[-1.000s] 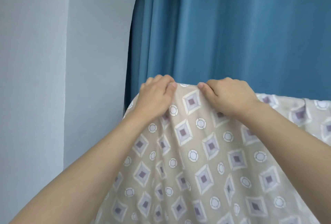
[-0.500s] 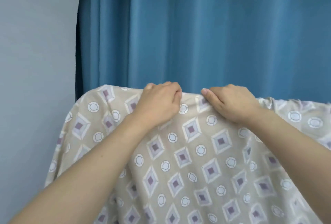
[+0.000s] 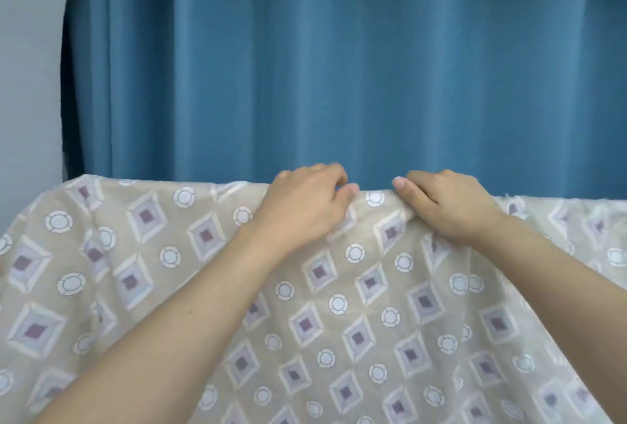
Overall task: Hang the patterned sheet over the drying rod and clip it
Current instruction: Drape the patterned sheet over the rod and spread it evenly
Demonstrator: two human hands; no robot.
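My left hand (image 3: 305, 201) and right hand (image 3: 448, 204) pinching top fold of patterned sheet (image 3: 339, 305), near together. Sheet draped in front of blue curtain (image 3: 339, 67); rod hidden. Clipping not yet done, no clips visible.

sheet (image 3: 339, 305): beige ground; a repeat of pale lilac-grey diamonds edged in white, each with a dark purple centre, set among white rings with pale blue-white middles
curtain (image 3: 339, 67): plain deep blue, darker in the vertical folds, almost black at its left edge
wall (image 3: 27, 84): plain pale grey-blue, no pattern
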